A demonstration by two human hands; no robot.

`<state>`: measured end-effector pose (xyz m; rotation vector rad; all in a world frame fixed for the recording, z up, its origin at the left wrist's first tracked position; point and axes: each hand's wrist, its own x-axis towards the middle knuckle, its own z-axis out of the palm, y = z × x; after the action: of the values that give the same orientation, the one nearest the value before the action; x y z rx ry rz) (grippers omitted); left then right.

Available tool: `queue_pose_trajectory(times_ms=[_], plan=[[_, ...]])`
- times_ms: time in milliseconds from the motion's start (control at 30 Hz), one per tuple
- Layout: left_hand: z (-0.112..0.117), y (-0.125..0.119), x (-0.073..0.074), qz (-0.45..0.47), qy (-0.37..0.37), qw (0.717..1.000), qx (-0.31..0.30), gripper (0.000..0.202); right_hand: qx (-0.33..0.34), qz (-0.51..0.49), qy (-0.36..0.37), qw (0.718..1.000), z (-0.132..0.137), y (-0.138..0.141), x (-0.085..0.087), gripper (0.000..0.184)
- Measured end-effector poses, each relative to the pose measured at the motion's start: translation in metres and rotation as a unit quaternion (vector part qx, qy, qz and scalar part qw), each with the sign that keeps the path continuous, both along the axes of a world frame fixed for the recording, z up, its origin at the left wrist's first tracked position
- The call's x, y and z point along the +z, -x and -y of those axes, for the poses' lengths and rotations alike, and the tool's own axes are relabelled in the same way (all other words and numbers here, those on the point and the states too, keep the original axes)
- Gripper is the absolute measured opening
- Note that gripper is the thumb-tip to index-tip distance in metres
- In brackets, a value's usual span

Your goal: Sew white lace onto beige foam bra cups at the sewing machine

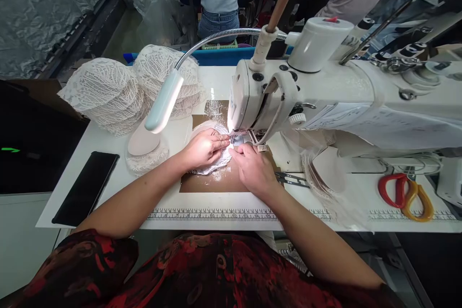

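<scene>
A white sewing machine (pixel 325 96) stands on the white table (pixel 119 187). Under its needle lies a white lace piece (pixel 216 163) on a brown plate. My left hand (pixel 204 148) lies on top of the lace, fingers pressed together and pointing at the needle. My right hand (pixel 254 168) sits just right of it, fingers curled and pinching the lace edge by the presser foot. A gooseneck lamp (pixel 164 103) shines on both hands.
Two stacks of white lace cups (pixel 108 91) sit at the back left, a smaller stack (pixel 146 156) near the lamp. A black phone (pixel 86 185) lies left. Snips (pixel 292 180) and red and orange scissors (pixel 406 195) lie right. People stand beyond the table.
</scene>
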<state>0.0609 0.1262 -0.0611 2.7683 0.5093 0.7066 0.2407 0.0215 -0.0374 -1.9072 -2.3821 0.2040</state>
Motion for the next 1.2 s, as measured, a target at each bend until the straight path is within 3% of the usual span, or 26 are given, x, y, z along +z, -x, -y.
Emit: queue_pose_trajectory(times_ms=[467,567,667,833,933,1033,1100,1200], plan=[[0.010,-0.001,0.004,-0.100,-0.033,0.991,0.085,0.040,-0.011,-0.031,-0.053,0.998,0.003,-0.002,-0.010,0.045],[0.016,0.000,0.007,-0.133,-0.038,0.981,0.133,0.040,-0.018,-0.043,-0.065,0.997,0.004,-0.002,-0.010,0.043],[0.028,0.007,0.019,-0.157,-0.024,0.967,0.197,0.037,-0.022,-0.056,-0.079,0.995,0.004,-0.002,-0.011,0.043],[0.055,0.055,0.039,-0.137,-0.008,0.951,0.278,0.043,-0.006,-0.081,-0.109,0.991,0.003,-0.005,-0.013,0.041],[0.065,0.101,0.037,-0.123,0.009,0.905,0.407,0.056,0.000,-0.099,-0.107,0.989,0.003,-0.006,-0.014,0.040],[0.069,0.143,0.032,-0.118,0.054,0.889,0.439,0.038,-0.006,-0.140,-0.089,0.986,0.002,-0.007,-0.012,0.037],[0.074,0.162,0.034,-0.061,0.097,0.886,0.450,0.032,0.001,-0.217,-0.082,0.973,0.004,-0.009,-0.009,0.034],[0.091,0.174,0.043,0.135,0.219,0.861,0.439,0.033,0.020,-0.377,-0.008,0.926,0.013,-0.011,0.000,0.034]])
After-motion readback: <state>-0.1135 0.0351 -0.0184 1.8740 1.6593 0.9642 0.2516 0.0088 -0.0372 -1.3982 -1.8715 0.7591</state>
